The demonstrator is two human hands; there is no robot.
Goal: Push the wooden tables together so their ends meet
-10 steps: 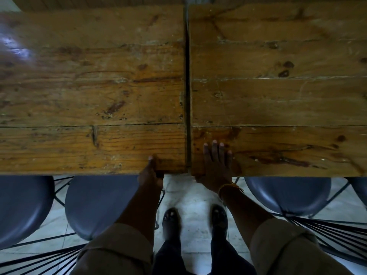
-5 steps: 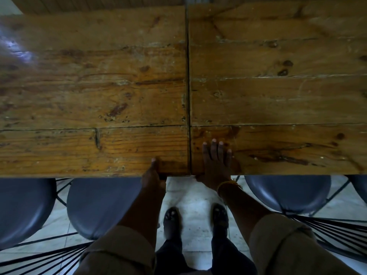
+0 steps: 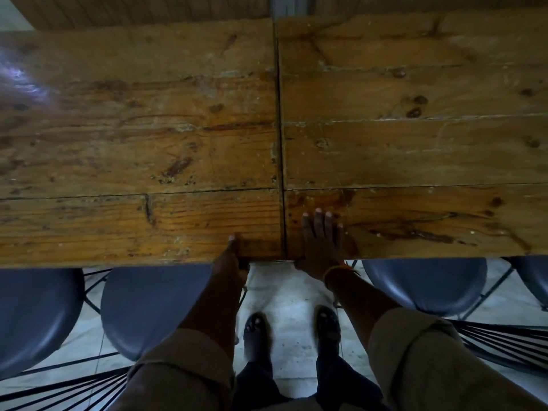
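Observation:
Two plank-topped wooden tables fill the upper view, the left table [image 3: 133, 149] and the right table [image 3: 415, 149]. Their ends touch along a thin dark seam down the middle. My left hand [image 3: 231, 259] grips the near edge of the left table by its corner, thumb on top, fingers hidden under the edge. My right hand [image 3: 321, 244] lies flat on the right table's near corner, fingers spread and pointing away from me.
Dark blue round chair seats stand tucked under the near edges: two on the left [image 3: 148, 310], one on the right [image 3: 424, 283], with black wire frames. My feet [image 3: 292, 330] stand on the pale tiled floor between them.
The gap between the two table ends has closed to a thin seam; the left table slid right. Both hands kept their places.

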